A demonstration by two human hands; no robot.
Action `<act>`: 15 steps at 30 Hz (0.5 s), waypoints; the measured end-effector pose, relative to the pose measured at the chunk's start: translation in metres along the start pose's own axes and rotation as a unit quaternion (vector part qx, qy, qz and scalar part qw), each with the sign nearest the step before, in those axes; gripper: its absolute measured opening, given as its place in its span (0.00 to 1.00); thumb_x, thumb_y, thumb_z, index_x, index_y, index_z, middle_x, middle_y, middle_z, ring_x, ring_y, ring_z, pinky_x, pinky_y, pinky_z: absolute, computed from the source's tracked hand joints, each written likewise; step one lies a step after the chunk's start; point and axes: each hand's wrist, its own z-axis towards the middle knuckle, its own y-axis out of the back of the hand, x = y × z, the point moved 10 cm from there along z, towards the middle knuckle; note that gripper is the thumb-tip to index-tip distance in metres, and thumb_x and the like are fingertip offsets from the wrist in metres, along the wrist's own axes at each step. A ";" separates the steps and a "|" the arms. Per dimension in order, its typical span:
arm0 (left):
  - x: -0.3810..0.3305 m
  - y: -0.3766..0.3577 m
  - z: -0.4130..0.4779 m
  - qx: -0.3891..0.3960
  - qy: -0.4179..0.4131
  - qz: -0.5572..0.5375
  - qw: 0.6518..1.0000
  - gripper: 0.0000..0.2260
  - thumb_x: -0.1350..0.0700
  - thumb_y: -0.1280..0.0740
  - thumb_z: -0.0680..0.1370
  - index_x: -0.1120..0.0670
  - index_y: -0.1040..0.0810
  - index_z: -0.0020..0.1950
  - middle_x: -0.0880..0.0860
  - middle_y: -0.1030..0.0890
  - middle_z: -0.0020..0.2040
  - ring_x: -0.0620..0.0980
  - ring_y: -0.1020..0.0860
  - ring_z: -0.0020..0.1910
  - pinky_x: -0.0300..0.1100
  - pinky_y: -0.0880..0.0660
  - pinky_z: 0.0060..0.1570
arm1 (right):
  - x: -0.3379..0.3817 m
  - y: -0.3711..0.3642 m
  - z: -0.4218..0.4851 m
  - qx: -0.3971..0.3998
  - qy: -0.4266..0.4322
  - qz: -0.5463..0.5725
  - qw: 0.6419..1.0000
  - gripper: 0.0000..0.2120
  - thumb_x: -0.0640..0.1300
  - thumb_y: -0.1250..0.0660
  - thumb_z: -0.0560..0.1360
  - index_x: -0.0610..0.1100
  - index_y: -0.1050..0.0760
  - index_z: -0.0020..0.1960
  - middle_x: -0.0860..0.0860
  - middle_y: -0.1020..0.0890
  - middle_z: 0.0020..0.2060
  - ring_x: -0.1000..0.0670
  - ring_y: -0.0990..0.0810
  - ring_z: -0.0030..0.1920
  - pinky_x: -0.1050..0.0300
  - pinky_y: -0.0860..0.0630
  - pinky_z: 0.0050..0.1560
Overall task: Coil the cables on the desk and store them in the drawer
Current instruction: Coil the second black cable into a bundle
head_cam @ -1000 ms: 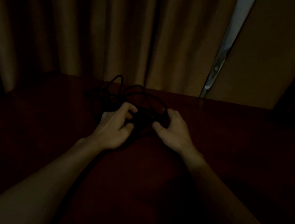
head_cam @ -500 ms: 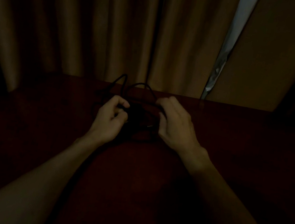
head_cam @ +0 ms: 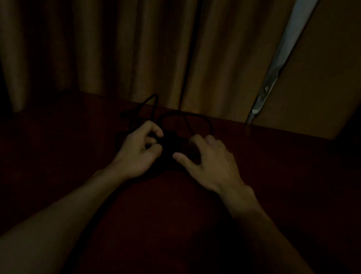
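Black cable (head_cam: 170, 140), bunched between both hands
It is pinched by the left hand (head_cam: 139, 151); the right hand (head_cam: 209, 163) is spread just beside; loops are laid beyond both.

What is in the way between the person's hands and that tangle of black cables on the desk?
Nothing visible. The left hand and the right hand are both at the cables, one on each side of the tangle on the desk. No drawer shows in this view, so the way there cannot be judged.
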 end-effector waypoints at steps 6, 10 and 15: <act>-0.003 0.005 -0.002 -0.028 0.009 -0.011 1.000 0.14 0.66 0.36 0.78 0.46 0.27 0.53 0.55 0.21 0.38 0.57 0.24 0.30 0.48 0.27 0.30 | -0.013 -0.001 0.001 0.010 -0.056 -0.021 0.998 0.18 0.47 0.31 0.77 0.50 0.31 0.65 0.47 0.34 0.60 0.43 0.31 0.61 0.44 0.23 0.54; -0.007 0.008 -0.003 -0.044 0.000 -0.004 0.999 0.13 0.66 0.36 0.78 0.48 0.27 0.55 0.52 0.20 0.38 0.54 0.23 0.29 0.48 0.27 0.28 | -0.011 -0.019 0.000 0.096 -0.034 -0.053 0.993 0.25 0.46 0.37 0.81 0.58 0.36 0.77 0.46 0.38 0.63 0.42 0.35 0.62 0.46 0.28 0.56; -0.026 0.002 -0.005 -0.052 -0.120 0.163 0.978 0.15 0.59 0.29 0.77 0.48 0.25 0.61 0.48 0.21 0.52 0.49 0.23 0.52 0.50 0.22 0.46 | -0.018 -0.005 -0.002 0.039 -0.050 0.025 0.998 0.13 0.54 0.31 0.79 0.52 0.22 0.61 0.49 0.39 0.57 0.45 0.36 0.61 0.47 0.28 0.59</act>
